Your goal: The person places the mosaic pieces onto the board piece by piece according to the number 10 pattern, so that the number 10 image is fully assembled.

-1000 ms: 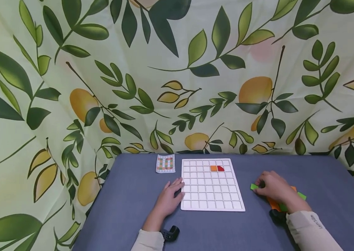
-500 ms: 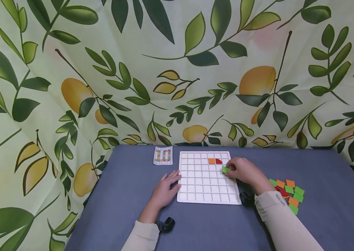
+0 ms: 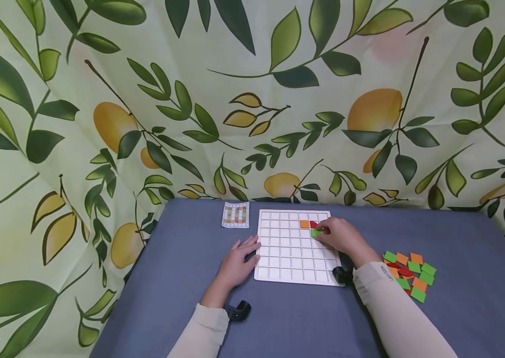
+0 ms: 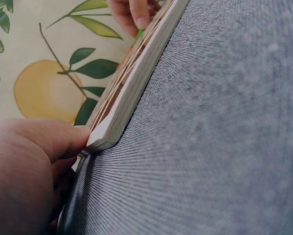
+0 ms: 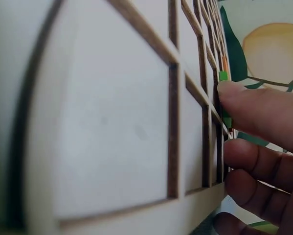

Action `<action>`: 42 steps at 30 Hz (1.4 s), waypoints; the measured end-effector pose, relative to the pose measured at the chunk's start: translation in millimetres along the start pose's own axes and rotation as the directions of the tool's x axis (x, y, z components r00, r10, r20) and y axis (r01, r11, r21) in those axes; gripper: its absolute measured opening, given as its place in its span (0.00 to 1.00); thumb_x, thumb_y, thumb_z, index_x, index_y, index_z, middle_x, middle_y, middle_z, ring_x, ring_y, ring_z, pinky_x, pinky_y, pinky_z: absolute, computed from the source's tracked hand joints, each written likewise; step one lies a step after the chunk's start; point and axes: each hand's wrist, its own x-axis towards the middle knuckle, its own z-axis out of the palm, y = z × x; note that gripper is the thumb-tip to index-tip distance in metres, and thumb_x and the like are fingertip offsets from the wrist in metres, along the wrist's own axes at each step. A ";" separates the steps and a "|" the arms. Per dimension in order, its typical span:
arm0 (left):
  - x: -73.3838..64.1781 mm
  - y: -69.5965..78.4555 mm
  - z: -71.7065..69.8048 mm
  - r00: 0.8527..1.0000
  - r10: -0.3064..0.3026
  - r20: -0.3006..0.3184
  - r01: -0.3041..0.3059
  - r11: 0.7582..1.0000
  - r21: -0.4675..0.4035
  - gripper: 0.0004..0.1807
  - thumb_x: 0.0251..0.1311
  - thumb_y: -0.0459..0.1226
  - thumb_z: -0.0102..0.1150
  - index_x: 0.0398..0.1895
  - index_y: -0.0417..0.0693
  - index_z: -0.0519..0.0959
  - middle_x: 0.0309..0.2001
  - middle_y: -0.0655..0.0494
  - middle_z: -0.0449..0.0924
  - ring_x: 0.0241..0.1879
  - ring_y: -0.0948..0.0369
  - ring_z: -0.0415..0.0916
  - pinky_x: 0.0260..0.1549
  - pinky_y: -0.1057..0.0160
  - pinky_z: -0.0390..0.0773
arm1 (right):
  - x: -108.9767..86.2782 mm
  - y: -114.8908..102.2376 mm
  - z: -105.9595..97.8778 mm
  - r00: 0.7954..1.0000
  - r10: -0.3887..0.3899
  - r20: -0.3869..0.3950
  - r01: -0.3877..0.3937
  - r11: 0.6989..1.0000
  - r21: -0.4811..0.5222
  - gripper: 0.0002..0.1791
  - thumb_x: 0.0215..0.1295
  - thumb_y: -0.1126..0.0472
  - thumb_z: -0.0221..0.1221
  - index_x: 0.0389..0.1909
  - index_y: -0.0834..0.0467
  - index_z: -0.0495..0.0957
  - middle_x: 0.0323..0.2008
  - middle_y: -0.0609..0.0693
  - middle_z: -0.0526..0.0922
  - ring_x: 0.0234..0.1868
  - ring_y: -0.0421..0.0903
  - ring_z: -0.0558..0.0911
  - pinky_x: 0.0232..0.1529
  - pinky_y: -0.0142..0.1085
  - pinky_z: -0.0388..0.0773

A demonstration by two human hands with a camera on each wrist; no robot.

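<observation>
A white grid board (image 3: 279, 272) with raised lines lies on the table. My right hand (image 3: 346, 239) is over its right side and pinches a green square tile (image 3: 314, 233) at a cell just below a red piece (image 3: 312, 224). Left of that red piece sits an orange square tile (image 3: 304, 224). In the right wrist view, the thumb presses the green tile (image 5: 223, 76), partly covering it. My left hand (image 3: 236, 263) rests at the board's left edge with fingers extended; in the left wrist view its thumb touches the board's corner (image 4: 104, 134).
A pile of loose green, orange and red pieces (image 3: 414, 267) lies right of the board, near the right forearm. A small card (image 3: 235, 215) printed with a coloured grid lies behind the left hand. A leaf-patterned cloth (image 3: 216, 164) hangs behind the blue-grey table (image 3: 181, 238).
My right hand has carried the green tile left from the pile onto the board, below the red piece. The left hand stays at the board's edge. The head view has shifted slightly.
</observation>
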 end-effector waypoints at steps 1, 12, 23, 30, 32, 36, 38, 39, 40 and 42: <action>0.0 0.4 0.0 1.000 0.004 0.000 -0.004 1.000 0.003 0.21 0.68 0.38 0.57 0.62 0.42 0.77 0.69 0.53 0.70 0.71 0.54 0.64 0.74 0.46 0.52 | 0.0 0.1 0.6 1.000 0.009 0.001 -0.009 1.000 0.006 0.13 0.60 0.58 0.68 0.43 0.59 0.86 0.29 0.49 0.80 0.32 0.46 0.73 0.33 0.37 0.69; 0.8 -0.3 -0.1 1.000 -0.021 0.009 0.021 0.999 0.034 0.22 0.68 0.40 0.57 0.63 0.46 0.77 0.69 0.57 0.69 0.71 0.57 0.63 0.75 0.50 0.52 | 1.6 4.6 7.1 0.994 0.110 -0.012 -0.108 0.986 0.127 0.11 0.61 0.58 0.67 0.42 0.58 0.85 0.29 0.51 0.75 0.34 0.47 0.72 0.32 0.37 0.65; 2.6 0.4 1.1 1.000 -0.005 -0.003 0.005 1.000 0.030 0.21 0.68 0.39 0.57 0.62 0.45 0.77 0.68 0.55 0.70 0.71 0.57 0.65 0.75 0.49 0.53 | -18.5 13.8 -10.4 0.993 0.109 -0.035 -0.097 0.964 0.247 0.14 0.67 0.55 0.62 0.49 0.58 0.83 0.37 0.53 0.82 0.38 0.49 0.75 0.36 0.37 0.72; 0.6 -1.5 3.1 0.999 -0.018 -0.027 0.018 1.000 0.013 0.20 0.67 0.39 0.57 0.61 0.44 0.78 0.68 0.55 0.71 0.70 0.55 0.66 0.74 0.48 0.55 | -68.6 33.6 -37.5 0.975 0.169 -0.141 -0.138 0.968 0.208 0.19 0.73 0.53 0.55 0.57 0.60 0.79 0.55 0.63 0.81 0.52 0.59 0.78 0.49 0.53 0.78; 0.7 -1.5 3.0 0.999 -0.016 -0.028 0.017 1.000 0.010 0.20 0.67 0.39 0.57 0.61 0.44 0.78 0.67 0.55 0.72 0.70 0.55 0.66 0.74 0.48 0.55 | -84.6 42.4 -45.4 0.970 0.199 -0.142 -0.170 0.967 0.191 0.20 0.74 0.53 0.53 0.58 0.61 0.78 0.58 0.65 0.78 0.56 0.63 0.76 0.51 0.57 0.77; 1.0 -1.0 3.4 1.000 -0.014 -0.022 0.015 1.000 0.021 0.20 0.67 0.39 0.57 0.61 0.44 0.78 0.67 0.55 0.72 0.70 0.56 0.66 0.74 0.49 0.54 | -113.7 64.5 -56.1 0.971 0.206 -0.120 -0.191 0.974 0.122 0.21 0.72 0.54 0.56 0.58 0.64 0.77 0.59 0.69 0.75 0.58 0.69 0.72 0.52 0.64 0.73; 0.6 0.3 3.6 1.000 -0.014 -0.020 0.015 1.000 0.023 0.20 0.67 0.38 0.57 0.61 0.43 0.79 0.67 0.54 0.72 0.70 0.56 0.66 0.74 0.50 0.54 | -124.9 75.6 -58.7 0.979 0.174 -0.109 -0.167 0.983 0.073 0.21 0.68 0.56 0.60 0.56 0.65 0.78 0.58 0.71 0.75 0.58 0.71 0.71 0.54 0.67 0.70; 0.5 0.7 3.6 1.000 -0.015 -0.020 0.016 1.000 0.023 0.20 0.67 0.38 0.57 0.60 0.43 0.79 0.67 0.54 0.72 0.70 0.56 0.66 0.74 0.50 0.54 | -129.5 80.8 -59.1 0.983 0.150 -0.102 -0.145 0.988 0.051 0.21 0.66 0.57 0.62 0.55 0.65 0.79 0.58 0.71 0.74 0.59 0.71 0.70 0.54 0.67 0.69; 0.4 1.0 3.6 1.000 -0.018 -0.022 0.019 1.000 0.023 0.20 0.67 0.38 0.57 0.60 0.43 0.79 0.67 0.54 0.72 0.70 0.55 0.66 0.74 0.50 0.54 | -133.3 84.9 -59.1 0.988 0.129 -0.090 -0.127 0.991 0.033 0.21 0.63 0.57 0.64 0.54 0.64 0.80 0.58 0.71 0.74 0.59 0.72 0.69 0.55 0.68 0.68; 0.5 1.3 3.5 0.999 -0.021 -0.031 0.022 1.000 0.022 0.20 0.67 0.38 0.57 0.60 0.43 0.79 0.67 0.55 0.73 0.69 0.55 0.67 0.74 0.50 0.55 | -138.6 90.0 -58.3 0.994 0.096 -0.056 -0.096 0.995 0.008 0.23 0.59 0.56 0.67 0.53 0.63 0.81 0.59 0.72 0.72 0.60 0.73 0.69 0.55 0.69 0.68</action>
